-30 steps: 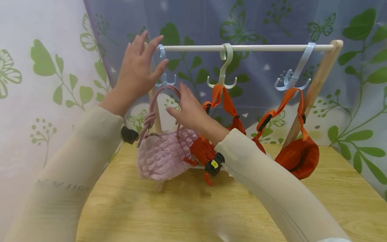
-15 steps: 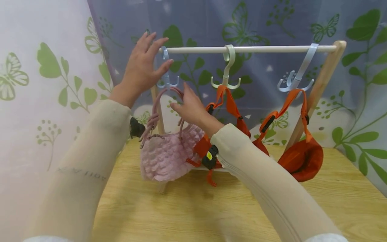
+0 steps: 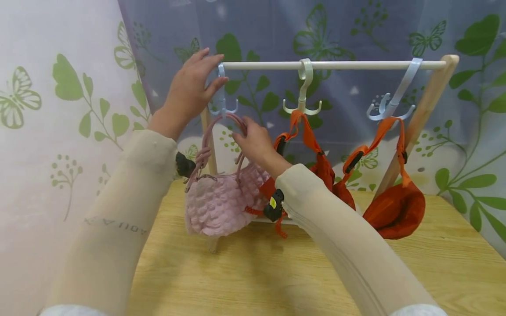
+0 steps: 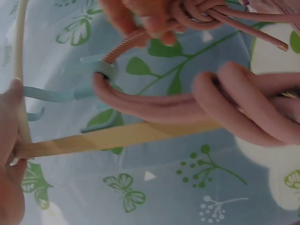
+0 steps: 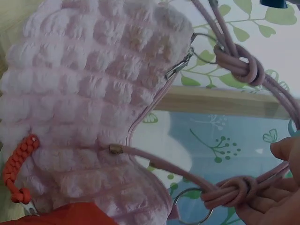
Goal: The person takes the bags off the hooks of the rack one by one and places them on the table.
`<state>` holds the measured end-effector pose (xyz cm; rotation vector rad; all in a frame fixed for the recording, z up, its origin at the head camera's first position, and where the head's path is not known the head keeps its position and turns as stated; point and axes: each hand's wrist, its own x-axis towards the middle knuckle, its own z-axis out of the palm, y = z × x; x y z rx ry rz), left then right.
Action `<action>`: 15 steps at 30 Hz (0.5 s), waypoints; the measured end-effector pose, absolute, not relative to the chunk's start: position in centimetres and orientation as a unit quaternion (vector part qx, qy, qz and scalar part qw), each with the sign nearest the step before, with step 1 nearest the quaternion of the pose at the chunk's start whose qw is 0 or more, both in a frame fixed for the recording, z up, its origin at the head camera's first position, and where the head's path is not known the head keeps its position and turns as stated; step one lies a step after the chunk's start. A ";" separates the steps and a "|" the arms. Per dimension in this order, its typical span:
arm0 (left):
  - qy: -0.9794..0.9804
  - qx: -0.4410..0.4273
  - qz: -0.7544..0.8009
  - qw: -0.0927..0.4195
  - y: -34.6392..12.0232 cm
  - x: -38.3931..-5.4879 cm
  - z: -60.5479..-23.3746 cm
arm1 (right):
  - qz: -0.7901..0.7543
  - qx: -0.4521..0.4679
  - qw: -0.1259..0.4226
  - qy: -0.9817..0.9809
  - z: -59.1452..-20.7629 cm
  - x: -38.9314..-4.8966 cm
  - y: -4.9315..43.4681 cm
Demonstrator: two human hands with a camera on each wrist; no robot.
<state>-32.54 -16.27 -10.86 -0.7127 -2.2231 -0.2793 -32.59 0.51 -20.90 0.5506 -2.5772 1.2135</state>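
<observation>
The pink bag hangs from the hook at the nine o'clock end of the rod, apparently being settled. The right hand has its fingers round the handle; whether the left hand clamps anything, I can't tell. Next calls for gentle release.

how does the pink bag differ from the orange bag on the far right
The pink bag has a puffy, bumpy surface, while the orange bag looks smoother. The pink bag has knotted cord handles; the orange bag has a flat strap with a black buckle. Both hang from pale blue hooks.
</observation>
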 end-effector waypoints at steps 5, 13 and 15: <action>-0.887 -0.270 -0.116 0.355 -15.7 -32.2 -10.0 | 0.412 0.192 0.150 -0.878 -21.4 -33.0 1.1; -0.908 -0.239 -0.116 0.325 -15.7 -31.9 -9.5 | 0.464 0.195 0.124 -0.855 -22.1 -32.9 1.6; -0.915 -0.234 -0.114 0.309 -15.7 -31.8 -9.4 | 0.460 0.192 0.124 -0.858 -22.1 -32.7 1.8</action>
